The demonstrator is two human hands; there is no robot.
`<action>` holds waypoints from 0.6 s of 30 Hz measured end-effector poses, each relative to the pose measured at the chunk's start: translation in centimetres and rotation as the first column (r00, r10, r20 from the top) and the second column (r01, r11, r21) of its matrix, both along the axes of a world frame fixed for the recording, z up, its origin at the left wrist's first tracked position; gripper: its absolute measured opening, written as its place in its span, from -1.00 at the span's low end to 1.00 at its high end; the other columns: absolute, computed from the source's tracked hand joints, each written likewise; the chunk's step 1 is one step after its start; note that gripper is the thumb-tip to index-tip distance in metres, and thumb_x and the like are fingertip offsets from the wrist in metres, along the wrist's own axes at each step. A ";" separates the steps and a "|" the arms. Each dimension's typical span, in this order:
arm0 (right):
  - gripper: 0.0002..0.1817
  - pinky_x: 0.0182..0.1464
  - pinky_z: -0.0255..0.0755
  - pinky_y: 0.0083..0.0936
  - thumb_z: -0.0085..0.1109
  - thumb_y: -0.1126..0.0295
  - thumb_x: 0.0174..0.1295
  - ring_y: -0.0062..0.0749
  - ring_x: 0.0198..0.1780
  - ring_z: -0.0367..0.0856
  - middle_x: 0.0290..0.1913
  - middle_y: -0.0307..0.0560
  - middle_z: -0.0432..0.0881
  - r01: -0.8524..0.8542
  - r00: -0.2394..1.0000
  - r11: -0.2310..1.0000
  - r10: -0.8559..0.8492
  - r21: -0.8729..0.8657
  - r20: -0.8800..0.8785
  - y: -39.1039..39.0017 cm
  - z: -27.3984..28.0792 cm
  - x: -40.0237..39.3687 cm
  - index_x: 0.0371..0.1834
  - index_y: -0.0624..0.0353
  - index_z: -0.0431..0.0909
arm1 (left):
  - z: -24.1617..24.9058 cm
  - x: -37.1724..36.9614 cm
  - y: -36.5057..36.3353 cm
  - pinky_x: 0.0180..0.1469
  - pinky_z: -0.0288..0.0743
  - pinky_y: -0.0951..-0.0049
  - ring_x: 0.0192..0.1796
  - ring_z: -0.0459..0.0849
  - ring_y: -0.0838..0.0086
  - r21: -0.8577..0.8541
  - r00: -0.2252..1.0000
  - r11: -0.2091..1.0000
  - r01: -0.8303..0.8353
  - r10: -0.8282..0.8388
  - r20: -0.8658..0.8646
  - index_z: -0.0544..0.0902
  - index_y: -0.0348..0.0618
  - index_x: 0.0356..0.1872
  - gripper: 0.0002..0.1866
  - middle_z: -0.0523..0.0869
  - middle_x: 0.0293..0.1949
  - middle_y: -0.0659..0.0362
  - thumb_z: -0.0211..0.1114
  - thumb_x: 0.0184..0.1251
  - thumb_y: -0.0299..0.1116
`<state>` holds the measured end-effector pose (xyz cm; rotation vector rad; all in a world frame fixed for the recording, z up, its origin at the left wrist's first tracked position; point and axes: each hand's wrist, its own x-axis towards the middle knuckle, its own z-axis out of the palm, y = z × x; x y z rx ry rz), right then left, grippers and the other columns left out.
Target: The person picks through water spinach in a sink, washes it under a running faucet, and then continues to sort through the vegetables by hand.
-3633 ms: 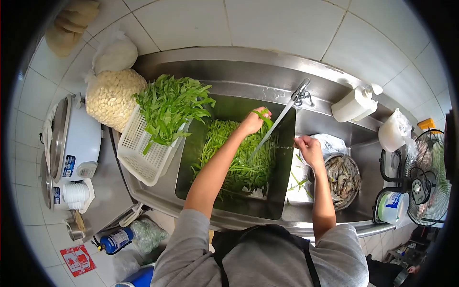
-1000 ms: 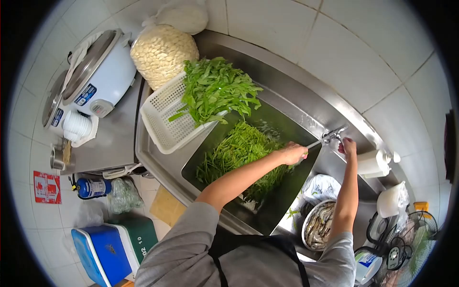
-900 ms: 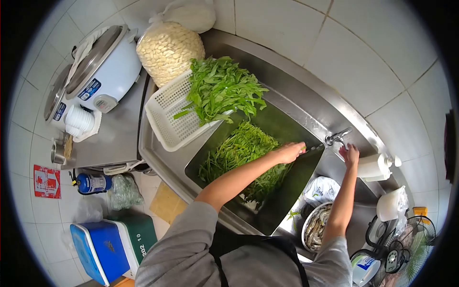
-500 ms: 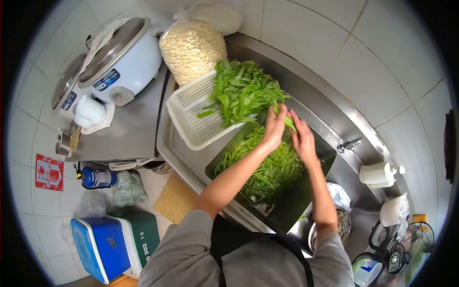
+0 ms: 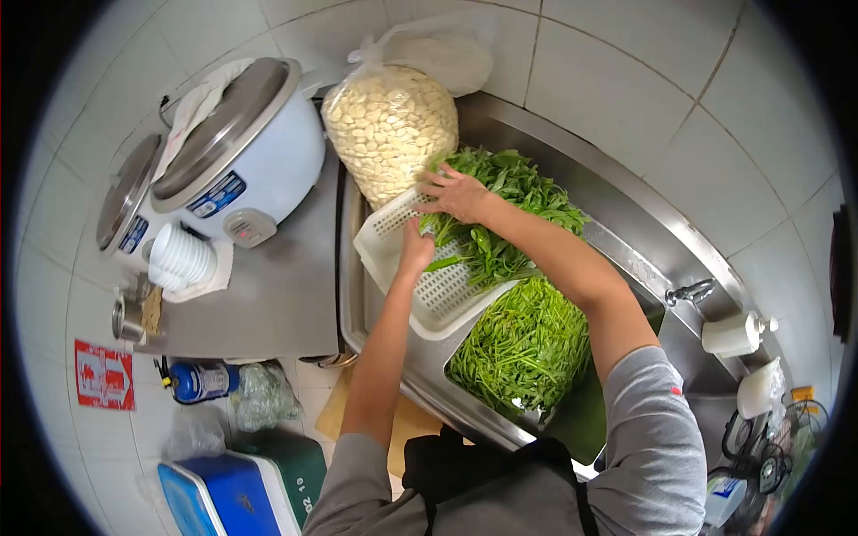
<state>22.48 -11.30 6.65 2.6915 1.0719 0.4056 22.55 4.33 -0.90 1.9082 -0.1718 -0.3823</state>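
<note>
Leafy greens (image 5: 527,192) are heaped in and over the far right side of a white perforated basket (image 5: 433,317). Over the basket's left part, my left hand (image 5: 416,246) is closed around the lower end of a bunch of greens, its fingers partly hidden. My right hand (image 5: 458,195) lies on top of the leaves at the basket's far edge, fingers spread, palm down. Below and to the right, a large pile of thin-stemmed greens (image 5: 527,344) fills much of the sink basin (image 5: 594,402).
A clear bag of pale peeled cloves (image 5: 391,125) stands behind the basket. Two rice cookers (image 5: 241,152) and stacked white cups (image 5: 183,257) sit on the left counter. A tap (image 5: 690,293) and a white dispenser (image 5: 735,335) are at right. Coolers (image 5: 241,487) stand low at left.
Both hands have moved left from over the sink to the basket, bringing greens with them. My right hand has spread its fingers. The view has shifted, so the scene sits lower and further right.
</note>
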 end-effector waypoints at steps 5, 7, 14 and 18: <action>-0.71 -0.01 0.40 -0.28 0.22 0.41 0.00 -0.31 0.02 0.50 -0.02 -0.18 0.54 0.388 0.913 0.758 -0.392 0.525 -0.110 -3.4 8.4 -8.1 -0.14 0.08 0.56 | -0.6 1.8 -2.9 0.35 0.04 0.30 0.36 0.11 0.13 0.189 0.950 0.932 0.309 -0.291 -0.117 -0.05 -0.30 0.35 -0.31 0.08 0.34 -0.13 0.05 0.27 -0.35; -0.84 -0.27 0.45 -0.44 0.23 0.41 0.03 -0.35 -0.28 0.59 -0.27 -0.10 0.60 0.521 0.806 0.487 -0.552 0.701 -0.215 -7.3 7.5 -13.7 -0.32 0.19 0.57 | -1.3 2.3 -4.0 0.34 0.09 0.30 0.34 0.15 0.12 0.345 0.930 0.864 0.365 -0.351 -0.105 -0.06 -0.29 0.35 -0.30 0.09 0.34 -0.12 0.04 0.29 -0.28; -0.61 -0.35 0.42 -0.40 0.35 0.09 -0.06 -0.30 -0.44 0.55 -0.44 -0.05 0.58 0.726 0.441 -0.043 -0.737 0.686 -0.513 -8.4 -3.2 -21.6 -0.46 0.25 0.58 | 2.5 2.2 -4.0 0.03 0.40 0.20 0.04 0.53 0.11 0.625 0.851 0.608 0.490 -0.488 -0.192 0.32 -0.36 0.17 -0.47 0.55 -0.02 -0.17 0.02 0.31 -0.16; -0.80 -0.46 0.39 -0.54 0.28 0.34 0.03 -0.50 -0.60 0.47 -0.61 -0.16 0.59 0.635 0.497 -0.238 -0.602 0.735 -0.625 -9.0 -4.9 -21.5 -0.49 0.28 0.60 | 5.6 -1.6 -2.1 0.06 0.36 0.32 0.03 0.55 0.09 0.503 0.907 0.837 0.215 -0.362 0.214 0.45 -0.39 0.06 -0.50 0.58 -0.08 -0.21 0.09 0.28 -0.14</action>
